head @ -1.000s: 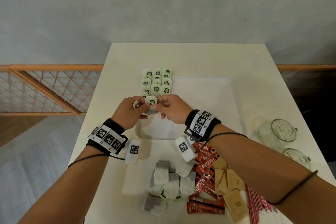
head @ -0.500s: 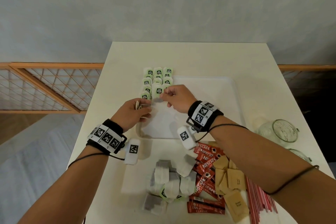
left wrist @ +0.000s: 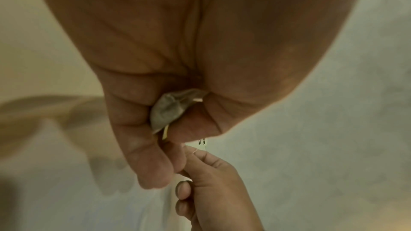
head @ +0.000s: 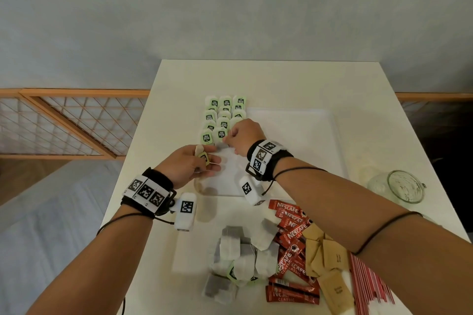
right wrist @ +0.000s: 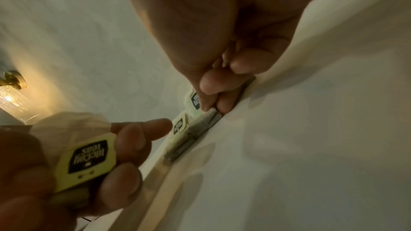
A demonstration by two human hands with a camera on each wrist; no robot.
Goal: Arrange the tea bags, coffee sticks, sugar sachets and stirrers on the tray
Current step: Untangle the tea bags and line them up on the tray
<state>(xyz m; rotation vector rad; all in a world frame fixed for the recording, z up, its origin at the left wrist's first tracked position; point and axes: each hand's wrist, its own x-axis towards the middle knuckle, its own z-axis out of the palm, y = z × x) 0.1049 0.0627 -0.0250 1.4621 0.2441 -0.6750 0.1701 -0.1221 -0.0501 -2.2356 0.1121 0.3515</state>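
Right hand pinches tea bag onto tray rows | left hand grips another bag nearby

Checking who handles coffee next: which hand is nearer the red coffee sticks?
Right. The right hand is over the tray, up from the coffee sticks; the left hand sits farther left.

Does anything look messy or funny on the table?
Yes. The pile of loose tea bags near the table's front edge is jumbled, some face down, beside scattered coffee sticks. A glass jar lies on its side at the right. The tea bags already on the tray sit in neat rows.
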